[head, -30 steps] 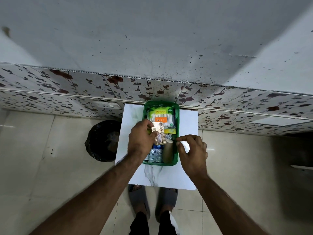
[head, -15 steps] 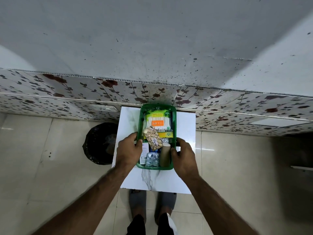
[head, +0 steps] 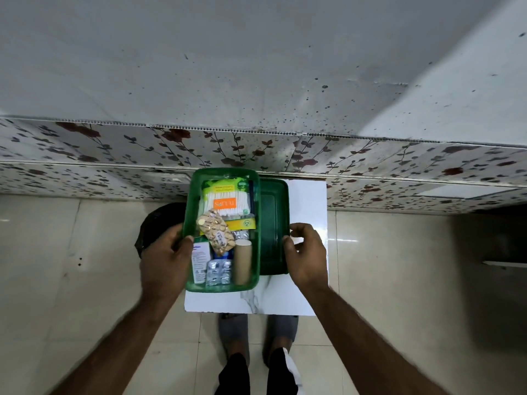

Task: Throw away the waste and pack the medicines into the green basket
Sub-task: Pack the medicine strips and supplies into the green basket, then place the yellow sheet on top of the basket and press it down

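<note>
My left hand (head: 165,258) grips the left rim of the green basket (head: 188,212) and holds it raised over the left side of the small white table (head: 308,201). In the basket lie a cotton swab pack (head: 225,202), a gold pill strip (head: 216,232), silver blister packs (head: 218,270), a white box (head: 199,260) and a cardboard tube (head: 242,265). A dark green lid (head: 272,223) lies flat on the table just right of the basket. My right hand (head: 308,255) pinches the lid's right edge with thumb and forefinger.
A black waste bin (head: 158,220) stands on the tiled floor left of the table, partly hidden by the basket and my left hand. The floral wall panel (head: 114,155) runs right behind the table. My feet (head: 233,334) are under the table's near edge.
The basket has moved up and to the left in my left hand, uncovering the green lid beneath it. My right hand left the basket's right side and went to the lid's edge.
</note>
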